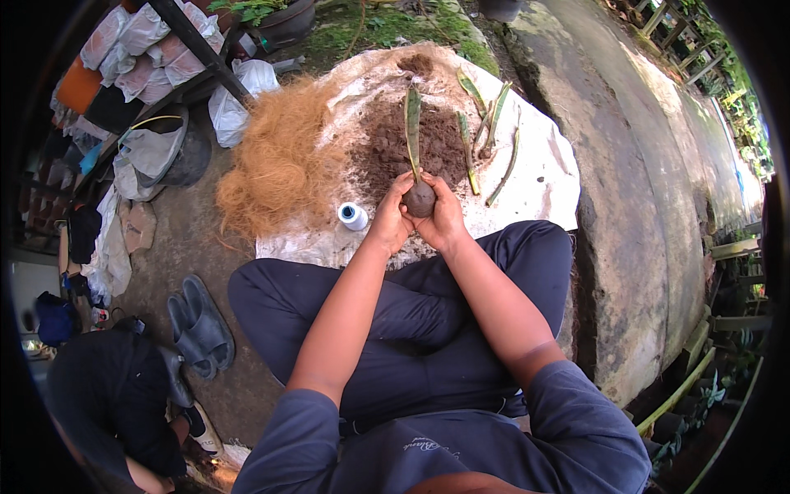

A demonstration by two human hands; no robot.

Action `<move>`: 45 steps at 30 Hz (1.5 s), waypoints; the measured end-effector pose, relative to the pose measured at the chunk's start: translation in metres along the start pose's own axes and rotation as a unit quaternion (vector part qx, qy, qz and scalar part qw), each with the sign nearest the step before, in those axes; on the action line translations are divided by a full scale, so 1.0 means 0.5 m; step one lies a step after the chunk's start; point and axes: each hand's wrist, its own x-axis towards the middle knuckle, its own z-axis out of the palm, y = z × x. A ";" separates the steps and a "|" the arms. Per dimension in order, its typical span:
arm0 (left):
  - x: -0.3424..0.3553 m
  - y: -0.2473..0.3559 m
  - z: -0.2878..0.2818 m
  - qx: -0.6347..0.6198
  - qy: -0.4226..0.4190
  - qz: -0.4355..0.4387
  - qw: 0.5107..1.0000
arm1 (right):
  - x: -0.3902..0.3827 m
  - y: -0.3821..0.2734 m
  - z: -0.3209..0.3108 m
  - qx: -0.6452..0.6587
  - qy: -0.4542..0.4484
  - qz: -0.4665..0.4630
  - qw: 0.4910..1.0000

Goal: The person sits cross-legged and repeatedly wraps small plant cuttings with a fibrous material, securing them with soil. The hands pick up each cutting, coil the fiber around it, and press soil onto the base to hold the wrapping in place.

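Note:
Cupped together in front of me, my left hand (395, 210) and my right hand (444, 210) grip a round, dark soil ball (420, 200) with an upright snake-plant leaf (414, 132) standing in it. Just beyond them is a pile of loose dark soil (378, 136) on a dirty white sheet (543, 189). Several loose leaf cuttings (496, 115) lie on the sheet to the right of the pile. A white thread spool (352, 216) stands left of my left hand, and a heap of orange-brown fibre (271, 165) covers the sheet's left part.
Grey slides (200, 325) lie left of my folded legs. Another person (107, 412) in dark clothing is at the lower left. A railing with white bags (140, 37) is at upper left. A concrete path (634, 206) with a gap along it and plants at its edge runs on the right.

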 end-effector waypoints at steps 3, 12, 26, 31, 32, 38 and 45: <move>0.000 0.004 -0.013 -0.021 -0.009 0.011 1.000 | -0.017 -0.004 0.027 0.013 -0.031 0.001 0.999; -0.003 0.007 -0.019 0.005 -0.053 0.061 0.997 | -0.009 -0.012 0.001 -0.019 -0.148 0.009 0.989; 0.012 -0.014 -0.004 0.079 0.010 0.101 0.992 | -0.001 -0.006 0.007 -0.061 -0.039 -0.039 0.997; 0.001 0.010 -0.005 0.122 0.072 0.082 0.987 | 0.030 0.032 -0.038 -0.232 -0.023 -0.132 0.963; 0.007 0.011 -0.020 0.136 0.077 0.087 0.984 | 0.028 0.035 -0.034 -0.298 -0.042 -0.109 0.947; 0.004 0.040 -0.027 -0.006 0.136 0.083 0.987 | -0.009 -0.080 0.032 -0.370 -0.100 -0.026 0.923; -0.003 0.045 -0.022 0.028 0.120 0.097 0.988 | 0.021 -0.197 -0.056 -0.531 0.165 -0.136 0.820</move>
